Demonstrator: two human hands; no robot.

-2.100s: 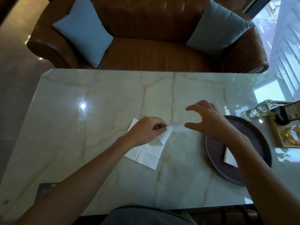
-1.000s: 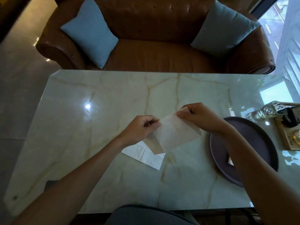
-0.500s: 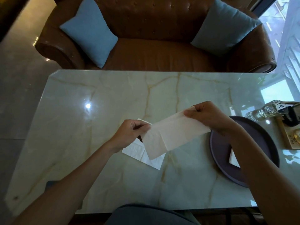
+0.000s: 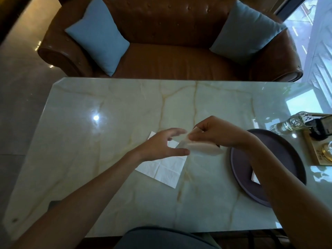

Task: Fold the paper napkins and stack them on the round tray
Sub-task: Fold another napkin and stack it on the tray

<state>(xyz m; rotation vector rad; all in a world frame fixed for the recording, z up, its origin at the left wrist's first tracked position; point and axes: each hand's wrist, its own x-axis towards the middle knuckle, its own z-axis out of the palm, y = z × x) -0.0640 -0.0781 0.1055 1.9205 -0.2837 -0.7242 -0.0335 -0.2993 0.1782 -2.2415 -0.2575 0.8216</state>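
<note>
My right hand (image 4: 213, 134) pinches a thin white paper napkin (image 4: 201, 150), doubled over and held just above the marble table. My left hand (image 4: 162, 146) hovers beside its left edge with fingers spread, the thumb close to the paper; I cannot tell whether it touches. Under the left hand an unfolded white napkin (image 4: 165, 169) lies flat on the table. To the right sits the dark round tray (image 4: 287, 159), with a folded napkin (image 4: 255, 177) on it, mostly hidden by my right forearm.
A glass bottle (image 4: 289, 124) lies beside a wooden stand (image 4: 318, 151) with a dark object at the table's right edge. A brown leather sofa (image 4: 170, 56) with two blue cushions stands beyond the far edge. The marble table (image 4: 107, 114) reflects a bright ceiling light.
The napkin held stretched between both hands has been brought together into a fold. My left hand has let go and opened; my right hand keeps the doubled paper.
</note>
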